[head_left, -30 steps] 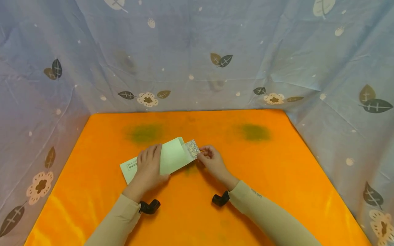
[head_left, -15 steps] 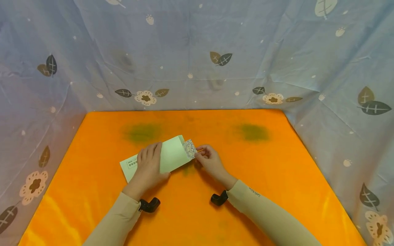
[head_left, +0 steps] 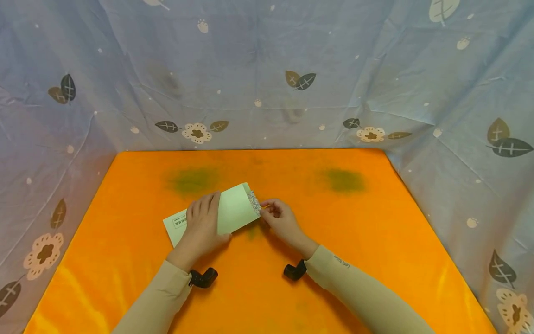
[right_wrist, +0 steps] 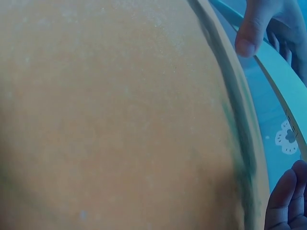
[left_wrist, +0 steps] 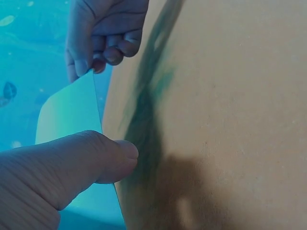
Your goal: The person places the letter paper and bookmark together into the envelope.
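A pale green paper envelope (head_left: 235, 208) with printed characters near its left end lies tilted across the middle of the head view. My left hand (head_left: 201, 229) grips it across the body, fingers over the top and thumb (left_wrist: 103, 155) along the near edge. Out of its right-hand mouth shows a narrow strip of a patterned paper or card (head_left: 254, 202). My right hand (head_left: 287, 226) pinches the outer edge of that strip between thumb and forefinger. In the left wrist view the envelope hides the patterned piece.
An orange cloth (head_left: 346, 232) with two dark green patches covers the table. Bluish curtains (head_left: 258, 93) printed with leaves and flowers rise at the back and both sides. Black devices (head_left: 203, 278) are strapped at both wrists.
My right hand has moved left, pushing the patterned piece deeper into the envelope, so less of it sticks out. The left hand keeps its grip almost in place.
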The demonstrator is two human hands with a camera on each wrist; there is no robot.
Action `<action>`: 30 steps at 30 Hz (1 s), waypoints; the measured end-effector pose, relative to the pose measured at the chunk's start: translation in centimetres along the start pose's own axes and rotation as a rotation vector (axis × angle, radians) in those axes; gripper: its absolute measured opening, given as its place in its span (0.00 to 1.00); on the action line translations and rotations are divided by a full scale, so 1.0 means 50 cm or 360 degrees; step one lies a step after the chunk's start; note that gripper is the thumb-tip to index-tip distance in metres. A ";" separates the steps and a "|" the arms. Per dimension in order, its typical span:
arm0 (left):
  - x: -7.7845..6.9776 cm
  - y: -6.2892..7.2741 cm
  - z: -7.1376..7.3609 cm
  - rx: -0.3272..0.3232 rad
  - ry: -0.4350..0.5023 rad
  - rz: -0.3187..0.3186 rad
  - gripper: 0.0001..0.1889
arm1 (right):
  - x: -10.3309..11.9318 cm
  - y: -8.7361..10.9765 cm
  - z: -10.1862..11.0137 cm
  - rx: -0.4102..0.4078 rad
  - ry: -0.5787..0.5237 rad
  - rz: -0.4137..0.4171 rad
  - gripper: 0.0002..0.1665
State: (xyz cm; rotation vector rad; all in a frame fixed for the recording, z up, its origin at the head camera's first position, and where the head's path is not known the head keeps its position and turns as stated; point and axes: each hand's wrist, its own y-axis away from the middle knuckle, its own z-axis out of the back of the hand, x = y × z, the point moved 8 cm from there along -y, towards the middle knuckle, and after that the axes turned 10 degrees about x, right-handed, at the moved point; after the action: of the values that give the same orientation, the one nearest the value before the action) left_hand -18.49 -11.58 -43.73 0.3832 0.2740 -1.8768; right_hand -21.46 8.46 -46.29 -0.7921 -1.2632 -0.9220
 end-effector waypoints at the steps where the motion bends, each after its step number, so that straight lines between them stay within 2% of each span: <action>1: 0.000 0.000 0.000 0.0001 -0.0002 0.0002 0.61 | -0.001 0.001 -0.001 -0.0012 0.0029 0.0000 0.12; 8: -0.004 0.000 -0.002 -0.0004 0.0023 0.0001 0.61 | 0.001 0.004 -0.003 -0.0033 0.0143 0.0028 0.11; 16: -0.005 -0.008 -0.001 0.0006 0.0032 0.0012 0.61 | -0.016 -0.001 0.000 -0.0011 0.0156 -0.0009 0.16; 30: 0.001 -0.013 -0.004 0.0051 0.0019 0.0040 0.62 | -0.012 -0.005 -0.009 -0.0013 0.0267 -0.0032 0.24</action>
State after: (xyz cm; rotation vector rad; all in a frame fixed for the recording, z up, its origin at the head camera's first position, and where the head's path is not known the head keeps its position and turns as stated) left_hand -19.08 -11.32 -43.93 0.4178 0.2466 -1.8566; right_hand -21.54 8.05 -46.96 -0.6945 -1.1235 -0.9897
